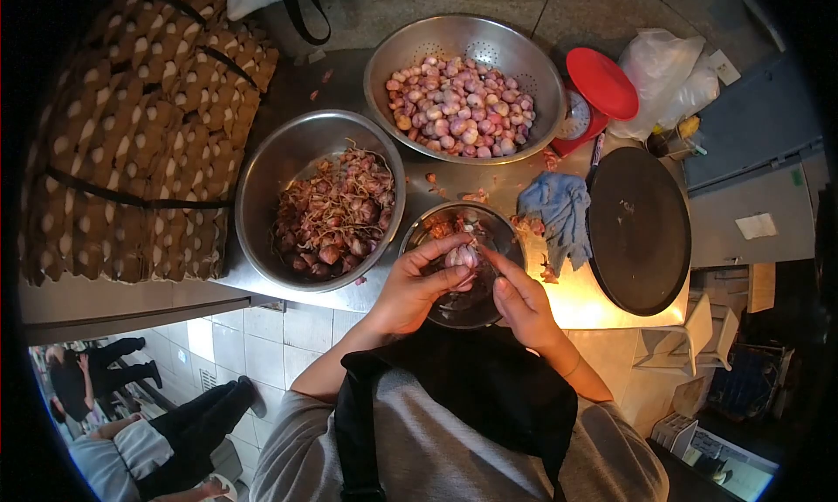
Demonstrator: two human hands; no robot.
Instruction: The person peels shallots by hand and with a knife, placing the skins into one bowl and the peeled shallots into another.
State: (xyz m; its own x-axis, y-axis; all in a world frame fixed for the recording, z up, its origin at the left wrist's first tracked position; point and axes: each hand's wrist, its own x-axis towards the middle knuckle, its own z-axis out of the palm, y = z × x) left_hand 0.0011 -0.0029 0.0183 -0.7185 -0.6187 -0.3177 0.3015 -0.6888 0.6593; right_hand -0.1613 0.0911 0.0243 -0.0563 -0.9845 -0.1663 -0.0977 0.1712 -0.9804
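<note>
My left hand point(414, 285) pinches a purple-and-white shallot point(462, 257) between thumb and fingers, above a small metal bowl point(495, 218). Against the shallot's right side is the index finger of my right hand point(524, 306); its fingers are closed, and what they hold, if anything, I cannot make out. Reddish skins lie inside the small bowl. To the left, a steel bowl point(253, 207) holds unpeeled shallots point(336, 214) with stringy roots. A large colander point(384, 48) behind is full of peeled shallots point(467, 109).
Stacked egg trays point(131, 153) stand at left. A blue cloth point(557, 214) and a round black tray point(642, 231) lie on the right. Behind them are a red scale point(580, 122) and plastic bags point(668, 74). Other people point(192, 441) are at lower left.
</note>
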